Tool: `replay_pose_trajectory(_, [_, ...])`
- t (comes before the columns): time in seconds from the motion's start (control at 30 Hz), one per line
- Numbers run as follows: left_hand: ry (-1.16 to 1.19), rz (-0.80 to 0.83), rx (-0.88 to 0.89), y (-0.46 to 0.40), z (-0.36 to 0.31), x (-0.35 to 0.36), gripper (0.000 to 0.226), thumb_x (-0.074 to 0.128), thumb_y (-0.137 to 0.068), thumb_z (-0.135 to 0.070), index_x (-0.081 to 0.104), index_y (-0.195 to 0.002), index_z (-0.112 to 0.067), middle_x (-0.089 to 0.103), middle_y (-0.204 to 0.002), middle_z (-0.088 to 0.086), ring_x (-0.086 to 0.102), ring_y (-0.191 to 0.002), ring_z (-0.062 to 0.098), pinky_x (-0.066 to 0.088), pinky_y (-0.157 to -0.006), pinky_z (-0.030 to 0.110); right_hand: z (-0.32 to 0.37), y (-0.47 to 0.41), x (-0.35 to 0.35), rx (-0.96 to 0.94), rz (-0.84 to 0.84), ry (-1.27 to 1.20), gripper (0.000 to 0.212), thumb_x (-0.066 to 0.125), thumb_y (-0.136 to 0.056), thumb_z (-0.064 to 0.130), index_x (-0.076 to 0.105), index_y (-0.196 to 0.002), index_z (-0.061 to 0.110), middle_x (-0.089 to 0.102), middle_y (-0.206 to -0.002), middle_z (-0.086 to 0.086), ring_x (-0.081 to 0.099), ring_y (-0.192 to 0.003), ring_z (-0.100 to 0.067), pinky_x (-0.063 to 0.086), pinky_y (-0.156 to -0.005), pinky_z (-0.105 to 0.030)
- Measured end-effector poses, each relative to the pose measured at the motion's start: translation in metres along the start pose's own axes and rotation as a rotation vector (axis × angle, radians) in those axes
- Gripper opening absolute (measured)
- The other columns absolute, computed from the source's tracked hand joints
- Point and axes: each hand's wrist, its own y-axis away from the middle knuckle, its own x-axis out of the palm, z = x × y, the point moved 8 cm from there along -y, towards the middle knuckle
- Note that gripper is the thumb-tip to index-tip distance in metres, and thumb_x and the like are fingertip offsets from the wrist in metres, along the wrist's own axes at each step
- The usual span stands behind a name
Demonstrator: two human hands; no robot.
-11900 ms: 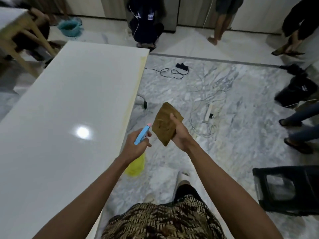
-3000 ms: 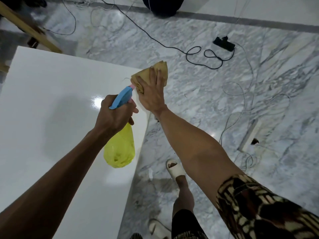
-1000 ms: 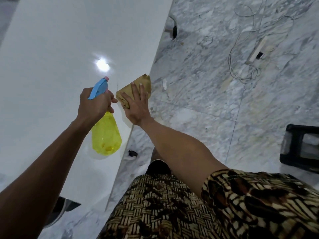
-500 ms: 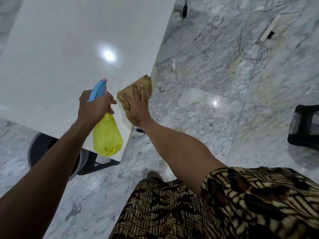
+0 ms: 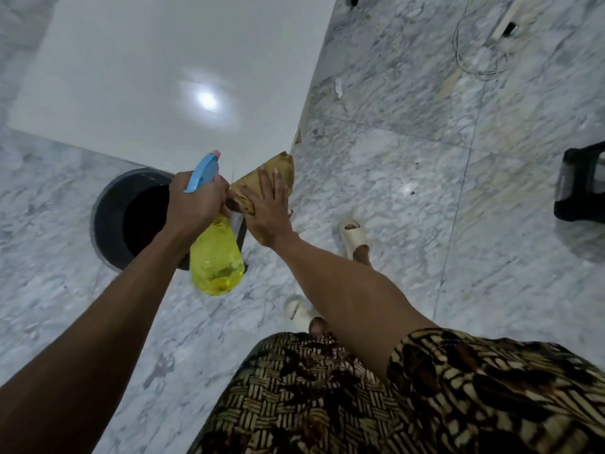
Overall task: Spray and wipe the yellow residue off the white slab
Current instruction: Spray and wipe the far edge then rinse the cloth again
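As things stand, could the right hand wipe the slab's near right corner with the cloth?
Probably yes: the right hand already presses the cloth flat at that corner of the white slab, and nothing lies between them.

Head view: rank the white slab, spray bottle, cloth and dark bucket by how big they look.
1. white slab
2. dark bucket, partly hidden
3. spray bottle, nearer the camera, so unsure against the bucket
4. cloth, partly covered

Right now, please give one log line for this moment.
left hand: grips spray bottle | right hand: presses cloth flat at slab corner
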Motion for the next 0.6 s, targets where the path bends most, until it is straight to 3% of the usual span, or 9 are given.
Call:
replay_pose_trajectory(0.1, [0.043, 0.010, -0.001, 0.025, 0.018, -0.015, 0.030, 0.054, -0.090, -0.015, 0.068, -0.091, -0.041, 0.067, -0.080, 0.027, 0.066, -0.073, 0.034, 0.060, -0.078, 0.055, 0.010, 0.039, 0.023, -0.019, 0.065, -0.015, 0.048, 0.039, -0.096, 0.042, 0.061, -0.134, 0.022, 0.031, -0.157, -0.021, 0.018, -0.147, -0.047, 0.017, -0.117, -0.060])
replay_pose_trajectory(0.2, [0.086, -0.026, -0.054, 0.037, 0.035, -0.036, 0.017, 0.056, -0.090, -0.009, 0.071, -0.082, -0.013, 0.072, -0.076, 0.014, 0.067, -0.059, 0.020, 0.060, -0.070, 0.041, 0.025, 0.074, 0.047, 0.015, 0.152, -0.102, 0.047, 0.039, -0.099, 0.041, 0.057, -0.137, 0.022, 0.037, -0.153, -0.024, 0.025, -0.143, -0.050, 0.022, -0.115, -0.061])
replay_pose_trajectory(0.27, [0.081, -0.065, -0.066, 0.043, 0.042, -0.059, 0.018, 0.055, -0.093, -0.003, 0.070, -0.084, 0.001, 0.072, -0.076, 0.011, 0.065, -0.052, 0.008, 0.058, -0.061, 0.027, 0.038, 0.089, 0.043, 0.190, 0.206, -0.279, 0.046, 0.040, -0.101, 0.037, 0.051, -0.142, 0.018, 0.042, -0.151, -0.020, 0.033, -0.142, -0.041, 0.022, -0.117, -0.049])
replay_pose_trajectory(0.3, [0.085, -0.078, -0.067, 0.043, 0.046, -0.068, 0.019, 0.055, -0.093, -0.004, 0.069, -0.080, 0.000, 0.072, -0.077, 0.013, 0.065, -0.053, 0.010, 0.058, -0.062, 0.027, 0.046, 0.093, 0.036, 0.314, 0.257, -0.435, 0.044, 0.042, -0.103, 0.033, 0.048, -0.144, 0.018, 0.048, -0.146, -0.017, 0.042, -0.136, -0.034, 0.028, -0.113, -0.042])
replay_pose_trajectory(0.33, [0.102, -0.097, -0.067, 0.045, 0.049, -0.080, 0.019, 0.056, -0.090, -0.008, 0.068, -0.076, -0.003, 0.073, -0.078, 0.015, 0.066, -0.057, 0.016, 0.058, -0.066, 0.031, 0.058, 0.096, 0.029, 0.435, 0.299, -0.611, 0.043, 0.044, -0.103, 0.033, 0.047, -0.144, 0.019, 0.054, -0.137, -0.013, 0.050, -0.123, -0.028, 0.035, -0.103, -0.037])
replay_pose_trajectory(0.4, [0.148, -0.142, -0.069, 0.050, 0.056, -0.104, 0.020, 0.055, -0.085, -0.013, 0.068, -0.070, -0.008, 0.076, -0.075, 0.010, 0.065, -0.058, 0.026, 0.057, -0.072, 0.040, 0.077, 0.095, 0.017, 0.626, 0.331, -0.804, 0.042, 0.043, -0.103, 0.037, 0.050, -0.141, 0.019, 0.060, -0.123, -0.010, 0.051, -0.103, -0.019, 0.039, -0.088, -0.030])
replay_pose_trajectory(0.5, [0.183, -0.225, -0.054, 0.062, 0.068, -0.147, 0.023, 0.055, -0.093, -0.006, 0.067, -0.073, -0.008, 0.076, -0.079, 0.008, 0.064, -0.055, 0.025, 0.057, -0.067, 0.040, 0.120, 0.081, 0.003, 0.654, 0.356, -0.861, 0.041, 0.045, -0.103, 0.036, 0.060, -0.130, 0.009, 0.061, -0.126, -0.006, 0.055, -0.111, -0.018, 0.043, -0.096, -0.027])
replay_pose_trajectory(0.6, [0.213, -0.281, -0.028, 0.076, 0.082, -0.186, 0.026, 0.054, -0.097, -0.003, 0.065, -0.075, -0.008, 0.075, -0.084, 0.010, 0.063, -0.048, 0.018, 0.056, -0.062, 0.034, 0.161, 0.066, 0.005, 0.550, 0.468, -0.719, 0.058, 0.042, -0.096, 0.056, 0.059, -0.134, 0.016, 0.058, -0.137, -0.011, 0.053, -0.126, -0.026, 0.040, -0.111, -0.043])
